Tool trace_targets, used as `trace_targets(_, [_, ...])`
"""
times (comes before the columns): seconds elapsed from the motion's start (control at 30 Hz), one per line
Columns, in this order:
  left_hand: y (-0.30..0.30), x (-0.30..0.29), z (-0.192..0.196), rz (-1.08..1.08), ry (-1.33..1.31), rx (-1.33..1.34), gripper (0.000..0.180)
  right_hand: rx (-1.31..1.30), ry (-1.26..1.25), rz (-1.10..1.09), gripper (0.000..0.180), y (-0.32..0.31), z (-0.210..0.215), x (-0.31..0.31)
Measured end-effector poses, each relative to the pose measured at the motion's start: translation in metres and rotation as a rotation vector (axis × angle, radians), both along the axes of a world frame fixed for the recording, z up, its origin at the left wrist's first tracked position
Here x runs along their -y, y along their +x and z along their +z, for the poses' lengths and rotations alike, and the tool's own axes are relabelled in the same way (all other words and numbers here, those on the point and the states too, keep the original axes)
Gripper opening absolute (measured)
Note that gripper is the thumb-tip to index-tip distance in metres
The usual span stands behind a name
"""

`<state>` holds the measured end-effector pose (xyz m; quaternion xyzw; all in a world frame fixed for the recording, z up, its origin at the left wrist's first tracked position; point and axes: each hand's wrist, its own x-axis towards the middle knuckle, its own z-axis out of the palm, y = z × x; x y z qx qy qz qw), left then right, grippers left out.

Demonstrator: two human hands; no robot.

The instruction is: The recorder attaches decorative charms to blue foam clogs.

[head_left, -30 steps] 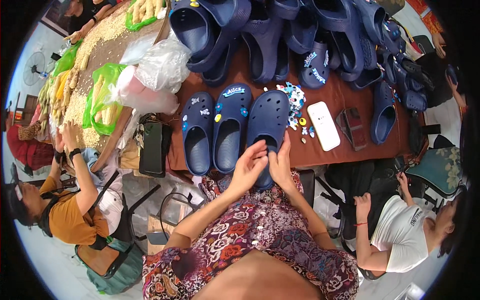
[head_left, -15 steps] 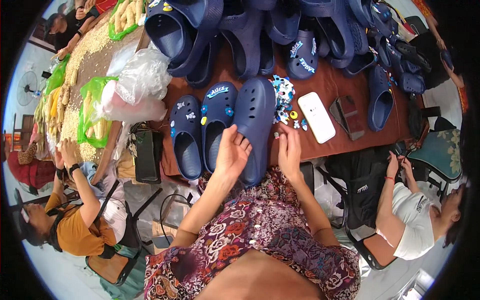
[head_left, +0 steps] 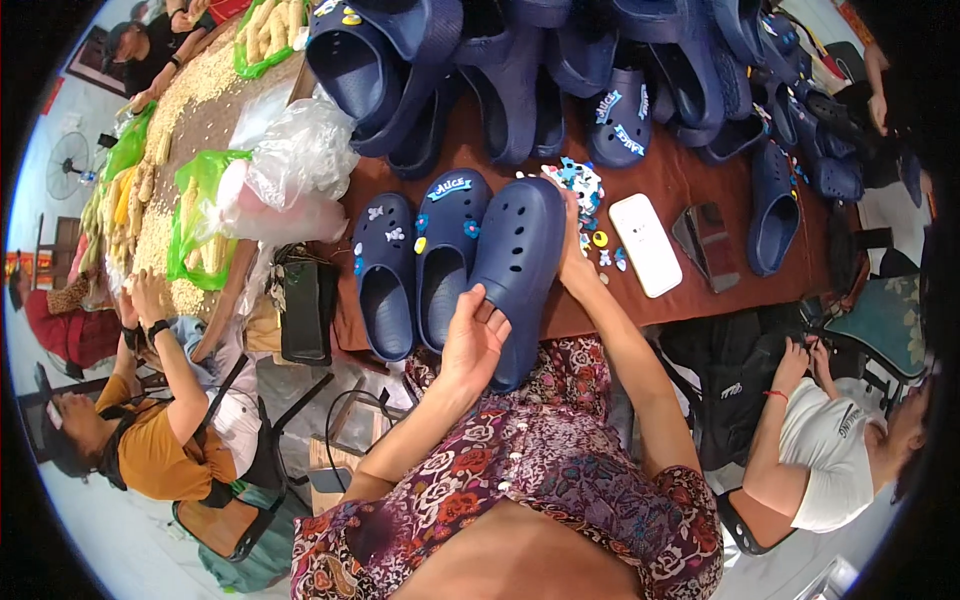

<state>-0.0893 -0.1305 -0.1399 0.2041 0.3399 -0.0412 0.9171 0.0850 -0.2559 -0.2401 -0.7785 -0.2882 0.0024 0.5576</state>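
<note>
A plain dark-blue clog (head_left: 520,255) with no charms on its top is tilted over the table's near edge, toe pointing away. My left hand (head_left: 478,342) grips its left side near the opening, fingers curled over the rim. My right hand (head_left: 577,250) lies along the clog's right side near the toe; its fingers are mostly hidden behind the clog. Left of it lie two decorated blue clogs, one with small grey-white and blue charms (head_left: 385,275), the other with a lettered band and flower charms (head_left: 449,250). A pile of loose charms (head_left: 582,188) lies just beyond my right hand.
More blue clogs (head_left: 500,80) are heaped along the far side of the brown-covered table (head_left: 660,170). A white phone (head_left: 645,246) and dark wallet (head_left: 704,246) lie to the right. Plastic bags (head_left: 290,170) and corn (head_left: 190,110) are left. People sit on both sides.
My right hand has moved forward from beside the clog to its right edge near the toe, its fingers passing behind it. The left hand keeps its grip. The whole view has shifted slightly.
</note>
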Motion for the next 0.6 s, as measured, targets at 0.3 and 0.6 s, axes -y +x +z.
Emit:
trace_targets(0.3, [0.008,0.013,0.013,-0.006,0.091,0.033,0.015,0.35,-0.351,-0.309,0.034,0.016,0.03,0.015])
trace_targets(0.6, [0.011,0.021,0.0,-0.003,0.108,0.06,0.015,-0.188,0.023,-0.368,0.039,-0.052,0.056,0.015])
